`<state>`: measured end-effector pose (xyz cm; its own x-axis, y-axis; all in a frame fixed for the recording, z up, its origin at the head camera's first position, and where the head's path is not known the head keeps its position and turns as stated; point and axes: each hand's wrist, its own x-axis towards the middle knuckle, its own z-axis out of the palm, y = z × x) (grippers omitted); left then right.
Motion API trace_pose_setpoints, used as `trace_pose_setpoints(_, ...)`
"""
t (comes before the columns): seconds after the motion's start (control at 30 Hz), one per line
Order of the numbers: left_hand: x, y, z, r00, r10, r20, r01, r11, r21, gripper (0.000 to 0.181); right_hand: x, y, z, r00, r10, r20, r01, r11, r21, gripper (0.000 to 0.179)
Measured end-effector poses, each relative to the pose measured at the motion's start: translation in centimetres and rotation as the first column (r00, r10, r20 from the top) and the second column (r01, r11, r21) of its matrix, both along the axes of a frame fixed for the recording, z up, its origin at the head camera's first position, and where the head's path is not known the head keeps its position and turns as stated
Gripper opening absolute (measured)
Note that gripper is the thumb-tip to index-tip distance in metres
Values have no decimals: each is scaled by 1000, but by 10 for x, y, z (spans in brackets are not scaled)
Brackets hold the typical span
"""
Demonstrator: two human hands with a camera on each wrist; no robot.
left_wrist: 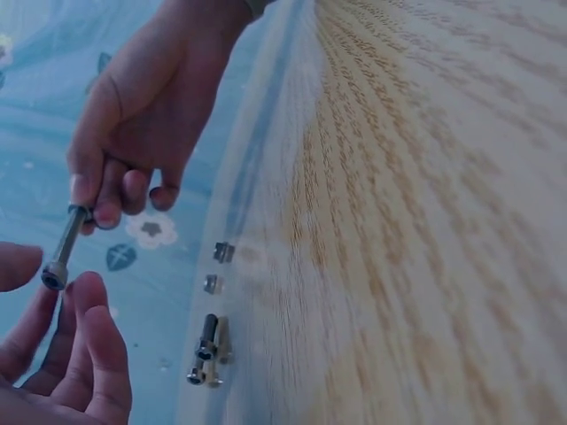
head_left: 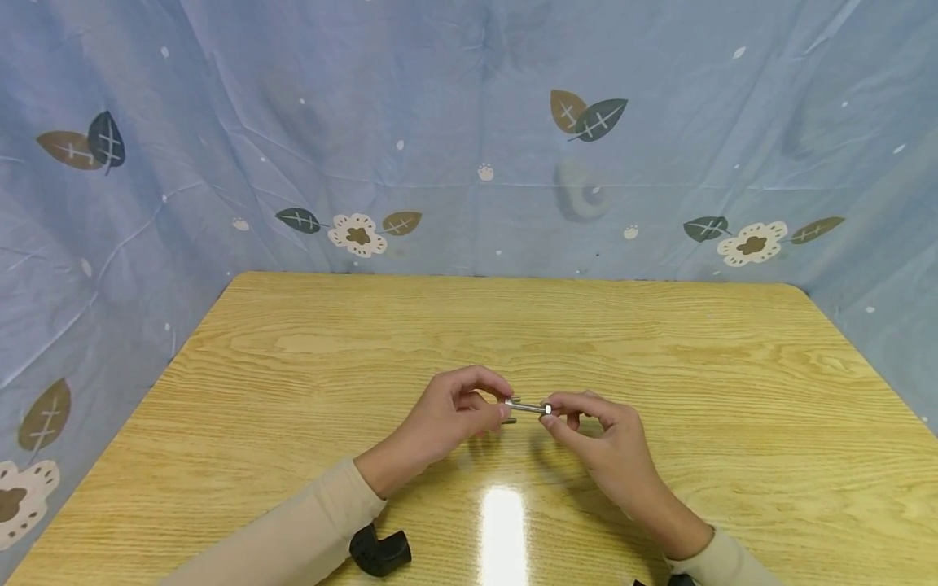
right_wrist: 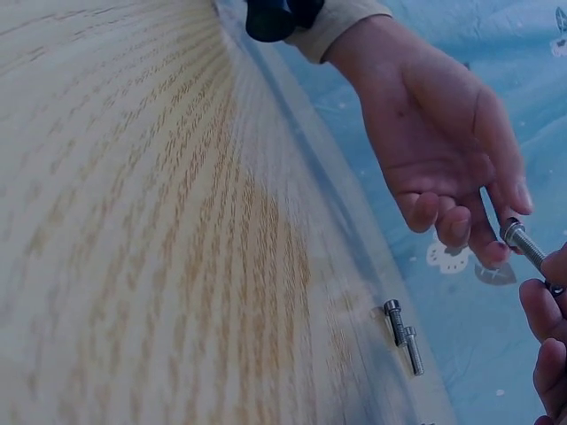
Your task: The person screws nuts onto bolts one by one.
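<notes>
My left hand [head_left: 449,417] pinches the head end of a metal bolt [head_left: 529,407] between thumb and fingertips. The shank points across toward my right hand [head_left: 614,443], whose thumb and forefinger pinch a hex nut [head_left: 548,409] at the bolt's far end. A round socket head [left_wrist: 55,276] shows on the bolt in the left wrist view. Below the hands, two more bolts [right_wrist: 396,320] lie close together on the table. In the left wrist view, two loose nuts [left_wrist: 213,283] sit near them; the hands hide these nuts in the head view.
The wood-grain table [head_left: 330,342] has a blue patterned cloth [head_left: 454,98] hanging behind and beside it. A black curved device [head_left: 379,552] is at the left forearm, and part of another black device [head_left: 681,579] shows by the right sleeve.
</notes>
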<state>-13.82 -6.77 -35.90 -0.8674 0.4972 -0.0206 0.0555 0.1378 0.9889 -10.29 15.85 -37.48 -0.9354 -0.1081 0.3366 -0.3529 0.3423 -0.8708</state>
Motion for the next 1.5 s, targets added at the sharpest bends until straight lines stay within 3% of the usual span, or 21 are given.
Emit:
trace_pose_setpoints(0.27, 0, 3, 0, 999, 20, 30, -19, 1000, -24, 23, 0, 1, -2, 1000, -7, -11, 7, 1000, 6, 13)
trace_pose_setpoints(0.93, 1, 3, 2, 1000, 26, 15, -26, 1000, -11, 20, 0, 0, -1, 1000, 3, -18, -3, 1000, 5, 11)
trace_pose_setpoints(1.27, 2, 0, 1, 1000, 0, 21, 0, 1000, 24, 24, 0, 1, 0, 1000, 3, 2, -3, 1000, -2, 14)
trace_pose_setpoints(1.5, 0, 2, 1, 999, 35, 26, -34, 999, -9, 20, 0, 1, 1, 1000, 3, -1, -3, 1000, -17, 14)
